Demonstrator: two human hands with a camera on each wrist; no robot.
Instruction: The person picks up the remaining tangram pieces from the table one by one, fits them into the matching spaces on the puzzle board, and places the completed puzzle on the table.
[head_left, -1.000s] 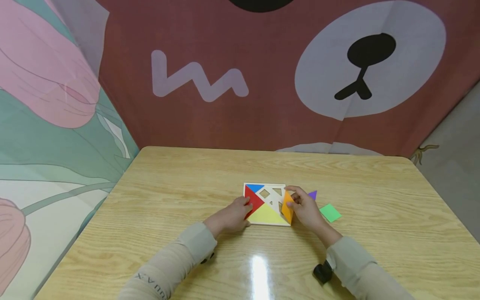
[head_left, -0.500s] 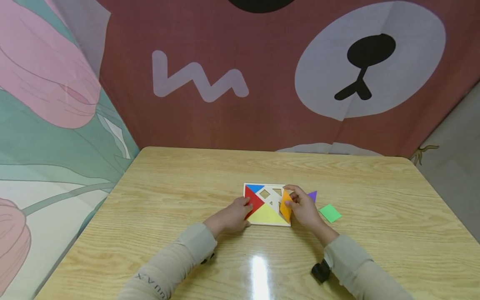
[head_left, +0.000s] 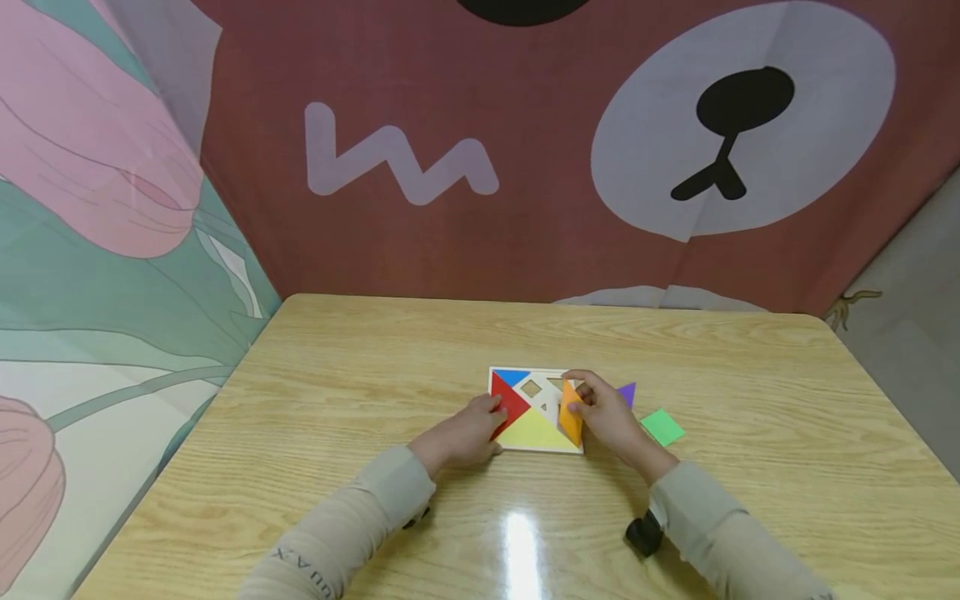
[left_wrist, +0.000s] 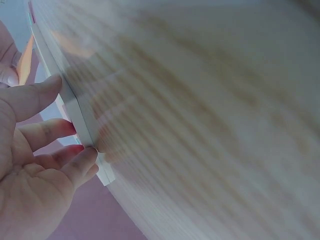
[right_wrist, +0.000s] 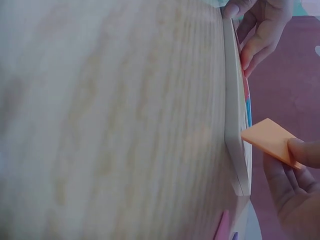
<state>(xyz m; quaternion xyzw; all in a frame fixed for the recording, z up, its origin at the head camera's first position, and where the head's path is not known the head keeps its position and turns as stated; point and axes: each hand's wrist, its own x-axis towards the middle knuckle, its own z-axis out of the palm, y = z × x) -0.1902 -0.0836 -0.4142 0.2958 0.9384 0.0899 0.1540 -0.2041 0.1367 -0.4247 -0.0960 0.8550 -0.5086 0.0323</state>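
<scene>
A white tangram board (head_left: 549,400) lies on the table with red (head_left: 506,403), blue (head_left: 512,377) and yellow (head_left: 534,431) triangles in it. Its upper right part shows bare wood with cut-out holes. My left hand (head_left: 471,429) grips the board's near left corner, thumb on the front edge and fingertips over the red triangle. Between thumb and fingers, my right hand (head_left: 609,417) pinches an orange parallelogram (right_wrist: 271,142). This piece stands tilted over the board's right side, its lower corner at or just above the board. My right fingers hide part of the board's far right corner.
Just right of the board lies a purple piece (head_left: 627,395), partly hidden by my right hand. A green square (head_left: 662,427) sits farther right on the wooden table (head_left: 375,350). A pink piece (right_wrist: 222,226) shows low in the right wrist view. A printed cloth (head_left: 540,250) hangs behind the table.
My right hand has shifted slightly left with the orange parallelogram, which now leans farther in over the board. My left hand stays at the board's corner.
</scene>
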